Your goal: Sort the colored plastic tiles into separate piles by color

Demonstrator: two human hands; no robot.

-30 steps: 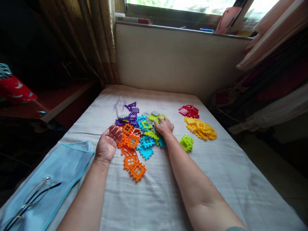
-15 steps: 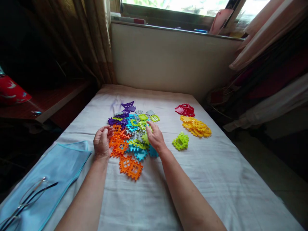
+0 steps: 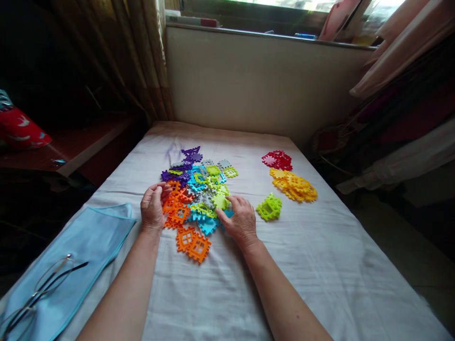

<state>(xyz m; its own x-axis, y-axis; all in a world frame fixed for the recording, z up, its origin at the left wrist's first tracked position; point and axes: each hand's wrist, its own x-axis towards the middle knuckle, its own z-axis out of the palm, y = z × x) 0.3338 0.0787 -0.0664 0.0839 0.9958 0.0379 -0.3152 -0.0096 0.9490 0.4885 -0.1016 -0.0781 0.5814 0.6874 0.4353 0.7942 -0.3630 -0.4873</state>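
Note:
Interlocking plastic tiles with toothed edges lie in a mixed heap on a white sheet. My right hand is at the heap's right side, with thumb and fingertips on the edge of a lime-green tile. Blue tiles lie partly under that hand. My left hand rests beside the orange tiles, loosely curled, fingers apart, with no tile visible in it. Purple tiles are behind it, and grey tiles show in the middle of the heap.
On the right are separate piles of red tiles, yellow tiles and lime-green tiles. A blue cloth carrying eyeglasses lies at the left. A wall rises behind the sheet-covered surface.
My right hand has drawn back toward me and slightly right, its fingers now at the lime-green tile's edge. My left hand stays by the orange tiles. The view has shifted slightly.

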